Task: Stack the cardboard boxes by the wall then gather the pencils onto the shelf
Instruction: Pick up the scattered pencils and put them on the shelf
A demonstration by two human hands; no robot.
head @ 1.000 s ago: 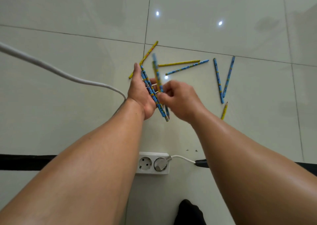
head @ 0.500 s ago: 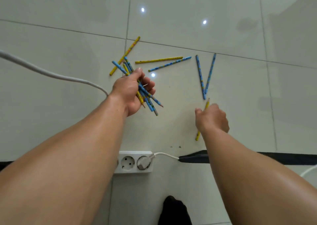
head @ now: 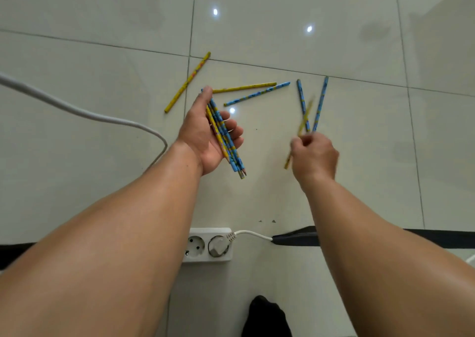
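Head view — left grip (head: 208,141) holds pencil bundle (head: 235,160); right grip (head: 314,158) pinches 1 yellow pencil (head: 305,118).

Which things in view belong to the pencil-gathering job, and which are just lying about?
Job:
- left hand holding a pencil bundle
- right hand pinching a yellow pencil
- five loose pencils on the floor

Lying about:
- power strip
- white cable
- black band on the floor

Pencil bundle (head: 226,141) in left hand (head: 203,138); 1 pencil (head: 305,115) in right hand (head: 316,156); 5 pencils (head: 244,87) on floor (head: 77,156) beyond; power strip (head: 207,245) nearer
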